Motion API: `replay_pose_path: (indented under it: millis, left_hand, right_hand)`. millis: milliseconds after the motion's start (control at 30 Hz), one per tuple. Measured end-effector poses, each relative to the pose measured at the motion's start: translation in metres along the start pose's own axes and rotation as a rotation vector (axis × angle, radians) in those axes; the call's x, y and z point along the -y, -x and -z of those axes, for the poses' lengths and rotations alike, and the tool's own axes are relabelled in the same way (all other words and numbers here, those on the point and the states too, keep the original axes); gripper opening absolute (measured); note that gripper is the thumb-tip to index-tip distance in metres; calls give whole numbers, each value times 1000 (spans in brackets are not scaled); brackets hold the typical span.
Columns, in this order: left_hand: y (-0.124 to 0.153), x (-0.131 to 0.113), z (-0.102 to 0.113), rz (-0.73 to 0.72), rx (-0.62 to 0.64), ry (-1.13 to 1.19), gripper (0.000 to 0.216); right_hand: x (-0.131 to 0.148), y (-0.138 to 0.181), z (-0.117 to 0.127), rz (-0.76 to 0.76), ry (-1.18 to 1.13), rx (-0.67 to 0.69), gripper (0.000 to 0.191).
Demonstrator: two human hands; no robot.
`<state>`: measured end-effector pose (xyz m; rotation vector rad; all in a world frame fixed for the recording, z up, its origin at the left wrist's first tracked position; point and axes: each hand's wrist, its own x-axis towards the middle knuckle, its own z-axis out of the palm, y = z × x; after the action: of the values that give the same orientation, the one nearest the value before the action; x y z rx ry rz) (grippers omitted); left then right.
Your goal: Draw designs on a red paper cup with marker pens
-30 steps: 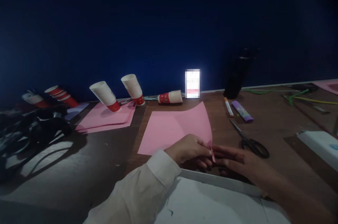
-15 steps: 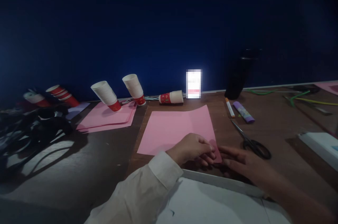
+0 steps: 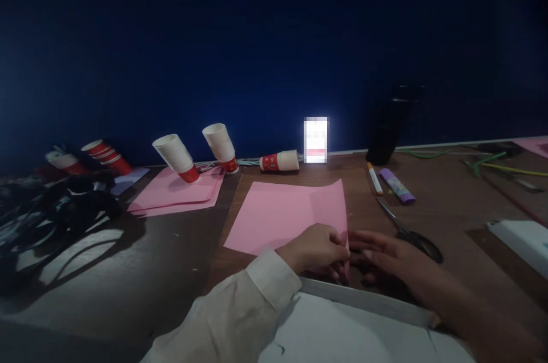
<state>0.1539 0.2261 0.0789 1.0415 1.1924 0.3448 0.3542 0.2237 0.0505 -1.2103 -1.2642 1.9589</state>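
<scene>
A sheet of pink paper [image 3: 278, 209] lies on the brown table with its right side lifted and curling upward. My left hand [image 3: 319, 249], in a pale sleeve, pinches the near right edge of the sheet, fingers closed. Just right of that edge is my right hand [image 3: 389, 254], its fingers stretched out and parted; the fingertips come up to the paper, but I cannot tell whether they touch it. Scissors [image 3: 411, 234] with dark handles lie beyond my right hand, partly behind it.
Paper cup stacks [image 3: 175, 157] and a pink paper pile [image 3: 171, 200] are at left, by tangled black cables [image 3: 64, 214]. A purple glue stick [image 3: 398, 186], an orange-white marker [image 3: 374, 178] and a dark bottle [image 3: 387, 126] are at right. A white board [image 3: 355, 329] is in front.
The right side of the pink sheet has bent further up and inward to the left. My right hand's fingertips have shifted slightly left with it. The whole view has moved a little.
</scene>
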Motion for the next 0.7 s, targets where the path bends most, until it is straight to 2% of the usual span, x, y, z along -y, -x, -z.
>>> replay_pose_path:
  millis: [100, 233, 533, 700]
  left_hand:
    - [-1, 3, 2, -15, -12, -8, 6]
    - [-2, 4, 4, -30, 3, 36, 6]
    - [1, 3, 5, -1, -22, 2, 9]
    - [2, 2, 5, 23, -33, 22, 14]
  right_hand:
    - [6, -4, -1, -77, 1, -26, 50]
    - [9, -7, -6, -114, 55, 86, 44]
    - [12, -3, -14, -100, -85, 173, 62]
    - [12, -2, -13, -117, -113, 175, 58]
